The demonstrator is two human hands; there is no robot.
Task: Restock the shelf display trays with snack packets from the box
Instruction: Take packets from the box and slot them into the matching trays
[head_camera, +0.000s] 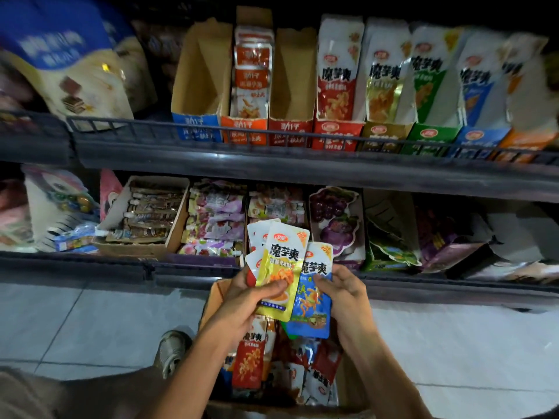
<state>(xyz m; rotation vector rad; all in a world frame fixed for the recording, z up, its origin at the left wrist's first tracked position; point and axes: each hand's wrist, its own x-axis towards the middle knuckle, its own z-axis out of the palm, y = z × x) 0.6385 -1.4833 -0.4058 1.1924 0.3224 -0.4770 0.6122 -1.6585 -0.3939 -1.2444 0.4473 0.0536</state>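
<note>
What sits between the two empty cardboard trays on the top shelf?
In the head view, between the blue-fronted empty tray and the red-fronted empty tray stands an orange-fronted tray filled with orange and white snack packets.

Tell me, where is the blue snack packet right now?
The blue packet is low in the middle of the head view, pinched by the right hand, beside the yellow packet in the left hand, above the box.
</note>
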